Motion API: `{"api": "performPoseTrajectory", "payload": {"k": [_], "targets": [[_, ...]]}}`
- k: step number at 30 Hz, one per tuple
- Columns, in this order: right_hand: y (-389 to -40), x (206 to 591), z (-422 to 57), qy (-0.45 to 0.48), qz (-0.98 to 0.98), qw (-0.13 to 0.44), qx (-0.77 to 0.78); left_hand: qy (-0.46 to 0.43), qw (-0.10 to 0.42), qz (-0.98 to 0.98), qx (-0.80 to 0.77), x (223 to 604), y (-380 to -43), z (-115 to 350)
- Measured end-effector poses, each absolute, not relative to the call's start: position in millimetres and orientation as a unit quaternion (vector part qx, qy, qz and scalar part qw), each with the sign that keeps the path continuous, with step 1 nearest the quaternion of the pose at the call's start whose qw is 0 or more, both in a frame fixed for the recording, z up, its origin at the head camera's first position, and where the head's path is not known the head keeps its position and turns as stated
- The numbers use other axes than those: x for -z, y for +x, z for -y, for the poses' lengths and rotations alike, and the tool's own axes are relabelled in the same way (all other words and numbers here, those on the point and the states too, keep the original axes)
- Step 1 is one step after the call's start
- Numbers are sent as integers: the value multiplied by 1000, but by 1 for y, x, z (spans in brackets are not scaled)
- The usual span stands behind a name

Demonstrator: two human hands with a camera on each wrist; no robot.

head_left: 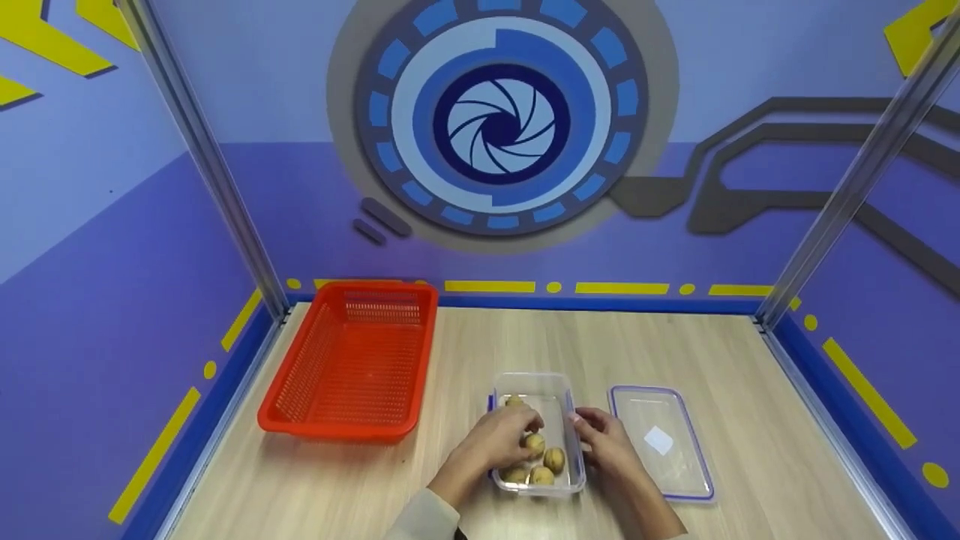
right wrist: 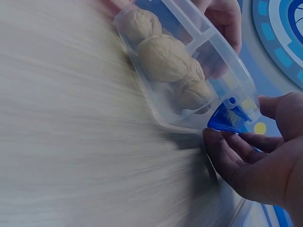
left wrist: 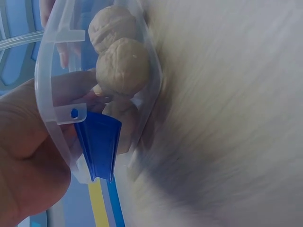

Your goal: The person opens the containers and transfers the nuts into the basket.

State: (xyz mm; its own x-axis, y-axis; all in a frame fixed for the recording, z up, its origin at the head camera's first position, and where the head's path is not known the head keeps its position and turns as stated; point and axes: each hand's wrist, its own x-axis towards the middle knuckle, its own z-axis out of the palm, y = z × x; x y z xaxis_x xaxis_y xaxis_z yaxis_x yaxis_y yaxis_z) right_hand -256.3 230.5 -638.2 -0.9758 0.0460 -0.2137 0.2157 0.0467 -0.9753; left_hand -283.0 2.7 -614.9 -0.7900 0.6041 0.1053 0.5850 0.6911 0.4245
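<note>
A clear plastic food container with blue latches sits on the table, several walnuts inside it. My left hand reaches over the near left wall. Its thumb and fingers are around one walnut in the container; the fingertips are partly hidden. On the right side, my right hand grips the container by the rim, thumb on top and fingers beside the blue latch. In the left wrist view, walnuts show through the wall, behind another blue latch.
The container's clear lid, with a blue-edged seal and a white label, lies to the right of my right hand. A red slotted basket stands at the back left. Printed panels and metal posts enclose the wooden table.
</note>
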Motion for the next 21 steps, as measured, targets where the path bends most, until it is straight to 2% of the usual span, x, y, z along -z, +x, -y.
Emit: {"api": "performPoseTrajectory", "payload": {"k": [11, 21], "targets": [[-257, 637, -229, 96, -708, 68, 696, 333, -35, -923, -189, 617, -282, -6], [-258, 639, -228, 97, -727, 58, 677, 330, -32, -928, -170, 620, -282, -8]]}}
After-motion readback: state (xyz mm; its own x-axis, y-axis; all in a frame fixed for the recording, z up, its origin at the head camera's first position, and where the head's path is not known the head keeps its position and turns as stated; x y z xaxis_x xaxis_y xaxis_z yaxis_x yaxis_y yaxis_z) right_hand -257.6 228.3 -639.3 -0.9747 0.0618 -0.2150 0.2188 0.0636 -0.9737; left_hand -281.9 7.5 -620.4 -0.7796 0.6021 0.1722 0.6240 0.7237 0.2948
